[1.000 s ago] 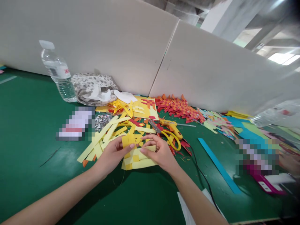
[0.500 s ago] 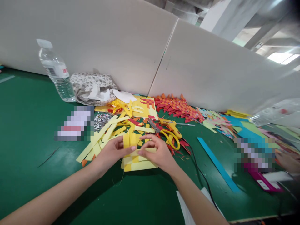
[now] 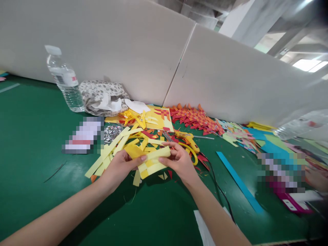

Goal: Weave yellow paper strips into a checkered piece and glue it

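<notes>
Both my hands grip a small piece of woven yellow paper strips (image 3: 153, 164), pale and deeper yellow, held just above the table. My left hand (image 3: 123, 167) pinches its left side, thumb on top and fingers behind. The right side, where pale strips bend over, is pinched by my right hand (image 3: 179, 162). Behind the weave lies a heap of loose yellow strips (image 3: 114, 145) with red and orange scraps. Scissors with yellow handles (image 3: 195, 158) are partly hidden behind my right hand, beside a yellow glue gun (image 3: 189, 138).
A water bottle (image 3: 65, 80) and a patterned cloth bag (image 3: 99, 90) stand by the partition (image 3: 115, 44). Red-orange woven paper fish (image 3: 196, 118) are piled at the back. A blue strip (image 3: 238, 181) and black cord (image 3: 217, 186) lie right. Another person's hand (image 3: 317, 176) shows far right.
The woven piece has been lifted and tilted, and its pale strips now bend over at the right. My right hand has shifted slightly; both hands keep their hold.
</notes>
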Tool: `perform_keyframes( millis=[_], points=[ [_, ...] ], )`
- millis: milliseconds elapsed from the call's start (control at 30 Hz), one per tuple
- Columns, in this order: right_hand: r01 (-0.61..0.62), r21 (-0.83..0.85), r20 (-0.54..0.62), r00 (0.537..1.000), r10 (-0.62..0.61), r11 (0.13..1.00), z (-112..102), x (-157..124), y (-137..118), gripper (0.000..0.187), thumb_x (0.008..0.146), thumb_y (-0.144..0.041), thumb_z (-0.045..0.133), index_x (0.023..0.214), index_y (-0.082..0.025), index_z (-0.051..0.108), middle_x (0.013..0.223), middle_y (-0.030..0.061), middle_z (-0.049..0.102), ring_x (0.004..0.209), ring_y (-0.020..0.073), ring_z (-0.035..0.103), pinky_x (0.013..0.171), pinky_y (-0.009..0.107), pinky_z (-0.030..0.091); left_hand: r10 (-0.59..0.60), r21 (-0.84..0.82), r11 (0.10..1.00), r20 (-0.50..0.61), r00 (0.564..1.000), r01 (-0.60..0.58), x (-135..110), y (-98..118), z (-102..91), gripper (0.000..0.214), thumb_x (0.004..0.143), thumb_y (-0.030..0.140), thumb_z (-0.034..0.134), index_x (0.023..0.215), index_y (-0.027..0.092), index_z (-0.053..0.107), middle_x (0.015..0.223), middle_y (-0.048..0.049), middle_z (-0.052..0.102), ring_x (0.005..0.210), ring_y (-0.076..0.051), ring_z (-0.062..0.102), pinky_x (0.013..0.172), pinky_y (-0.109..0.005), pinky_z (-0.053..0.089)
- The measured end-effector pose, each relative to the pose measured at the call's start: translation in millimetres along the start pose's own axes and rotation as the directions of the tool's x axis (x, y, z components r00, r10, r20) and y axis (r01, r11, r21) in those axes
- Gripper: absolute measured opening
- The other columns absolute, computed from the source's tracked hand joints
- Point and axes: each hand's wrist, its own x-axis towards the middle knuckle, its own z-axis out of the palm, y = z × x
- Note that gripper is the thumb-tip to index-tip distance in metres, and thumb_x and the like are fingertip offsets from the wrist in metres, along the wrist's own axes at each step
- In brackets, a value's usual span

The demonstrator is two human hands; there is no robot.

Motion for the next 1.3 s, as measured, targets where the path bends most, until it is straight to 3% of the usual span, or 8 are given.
perform_keyframes(
  millis=[100,200,300,400,633,933,1067,1300],
  points=[
    [0.007,0.065,-0.069,0.998,-0.003,0.998,2,0,0,0.054,0.054,-0.027,0.079,0.101,-0.02,0.052,0.08,0.0006,0.068,0.071,0.0159,0.065,0.064,0.027,0.052,0.017,-0.01,1.0,-0.056,0.998,-0.018,0,0,0.5,0.03,0.061,0.037,0.075,0.08,0.016,0.066,0.075,-0.0007,0.069,0.065,-0.012,0.06,0.054,-0.019,0.045],
    [-0.057,0.143,-0.024,0.998,0.061,0.988,9,-1,3,0.06,0.053,-0.028,0.079,0.105,-0.022,0.049,0.089,0.0021,0.067,0.071,0.0167,0.065,0.055,0.025,0.053,0.03,-0.048,0.998,-0.128,0.991,-0.036,1,-1,1.2,0.032,0.061,0.037,0.075,0.083,0.017,0.064,0.078,-0.0003,0.069,0.066,-0.012,0.06,0.056,-0.02,0.046],
    [-0.075,0.183,0.018,0.997,0.073,0.98,15,-3,7,0.062,0.052,-0.023,0.08,0.105,-0.022,0.048,0.091,0.0021,0.068,0.078,0.0176,0.066,0.062,0.026,0.054,0.009,-0.072,0.997,-0.091,0.996,-0.016,1,-3,3.2,0.034,0.063,0.038,0.073,0.088,0.017,0.063,0.081,-0.0006,0.068,0.068,-0.012,0.06,0.059,-0.02,0.047],
    [0.001,0.188,-0.036,0.999,0.006,0.982,15,-3,9,0.062,0.052,-0.02,0.08,0.106,-0.022,0.048,0.09,0.0014,0.069,0.082,0.0177,0.066,0.073,0.03,0.054,-0.02,-0.075,0.997,-0.061,0.998,0.016,0,-5,5.3,0.035,0.063,0.038,0.073,0.089,0.017,0.061,0.084,-0.0011,0.066,0.071,-0.012,0.06,0.061,-0.02,0.048],
    [0.198,0.02,-0.217,0.958,-0.189,0.98,13,-4,7,0.057,0.06,-0.025,0.076,0.11,-0.023,0.047,0.077,-0.001,0.068,0.073,0.0157,0.065,0.073,0.03,0.052,-0.028,-0.031,0.999,-0.062,0.998,0.026,-3,-7,5.1,0.032,0.059,0.039,0.075,0.075,0.019,0.055,0.075,0.0025,0.054,0.068,-0.01,0.055,0.062,-0.022,0.051],
    [0.069,-0.006,-0.103,0.992,-0.069,0.998,11,0,14,0.063,0.061,-0.03,0.075,0.115,-0.022,0.043,0.076,0.0002,0.069,0.069,0.0171,0.066,0.067,0.029,0.051,-0.013,0.04,0.999,-0.006,1.0,0.013,-3,-5,4.8,0.032,0.066,0.046,0.068,0.083,0.019,0.064,0.099,-0.0033,0.057,0.085,-0.017,0.056,0.065,-0.026,0.054],
    [0.014,-0.015,-0.103,0.995,-0.015,1.0,11,0,14,0.067,0.06,-0.032,0.076,0.116,-0.022,0.042,0.074,-0.0011,0.067,0.067,0.0171,0.066,0.066,0.03,0.052,0.012,0.068,0.998,-0.036,0.999,-0.009,-2,-6,3.9,0.032,0.065,0.046,0.068,0.083,0.019,0.065,0.096,-0.0028,0.057,0.084,-0.017,0.055,0.064,-0.024,0.054],
    [-0.06,0.125,0.085,0.995,0.05,0.99,17,-6,6,0.064,0.061,-0.031,0.076,0.113,-0.024,0.041,0.086,0.0022,0.069,0.078,0.0206,0.068,0.069,0.034,0.054,0.024,0.087,0.996,-0.011,1.0,-0.023,-7,-3,7.6,0.03,0.066,0.046,0.066,0.081,0.02,0.064,0.095,-0.0028,0.059,0.083,-0.017,0.056,0.064,-0.026,0.053]
  ],
)
